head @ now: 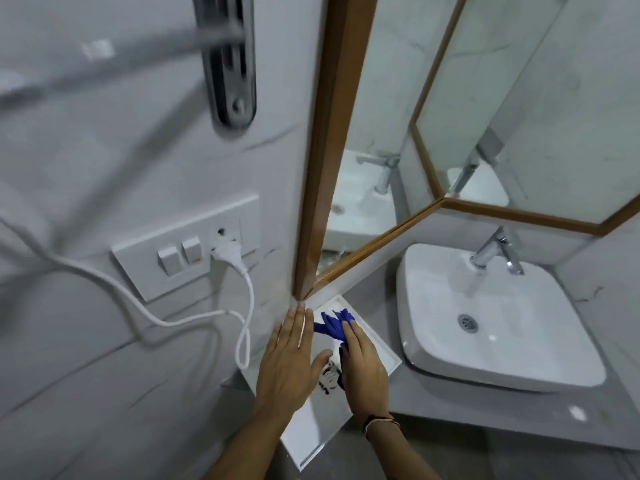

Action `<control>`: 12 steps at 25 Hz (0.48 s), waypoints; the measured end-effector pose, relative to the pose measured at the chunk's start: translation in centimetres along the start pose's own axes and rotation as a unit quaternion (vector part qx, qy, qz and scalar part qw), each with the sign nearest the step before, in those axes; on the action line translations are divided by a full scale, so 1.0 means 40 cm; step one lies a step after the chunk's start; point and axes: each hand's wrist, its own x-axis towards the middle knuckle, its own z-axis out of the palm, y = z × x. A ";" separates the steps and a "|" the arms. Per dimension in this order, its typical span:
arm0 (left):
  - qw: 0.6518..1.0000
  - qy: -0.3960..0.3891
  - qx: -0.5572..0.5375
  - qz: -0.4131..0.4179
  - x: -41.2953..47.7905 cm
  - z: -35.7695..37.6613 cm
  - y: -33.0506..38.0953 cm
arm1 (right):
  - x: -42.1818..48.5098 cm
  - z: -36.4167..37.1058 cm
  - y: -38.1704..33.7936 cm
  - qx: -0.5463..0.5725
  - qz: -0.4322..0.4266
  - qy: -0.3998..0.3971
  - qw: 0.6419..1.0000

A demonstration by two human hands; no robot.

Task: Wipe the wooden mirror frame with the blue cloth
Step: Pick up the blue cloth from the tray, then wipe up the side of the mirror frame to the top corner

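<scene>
blue cloth (334,325) under R hand (363,368) fingertips | L hand (289,358) flat beside

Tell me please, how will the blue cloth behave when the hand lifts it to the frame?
The blue cloth looks crumpled and folded under the right hand, so it is probably floppy and light. It would likely drape and need bunching to press on the wooden frame.

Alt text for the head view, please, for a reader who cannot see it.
A right hand holds a blue cloth over a white tray, just below the corner of a wooden mirror frame; the left hand lies open against the wall. A white sink sits to the right.
</scene>
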 end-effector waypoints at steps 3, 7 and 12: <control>0.989 0.141 0.002 0.045 0.040 -0.219 0.057 | 0.069 -0.191 -0.041 0.032 -0.028 0.091 0.995; 0.955 0.276 0.028 0.100 0.102 -0.526 0.138 | 0.213 -0.475 -0.122 0.054 -0.121 0.226 0.965; 0.897 0.425 0.060 0.102 0.161 -0.890 0.163 | 0.364 -0.782 -0.234 0.099 -0.175 0.346 0.917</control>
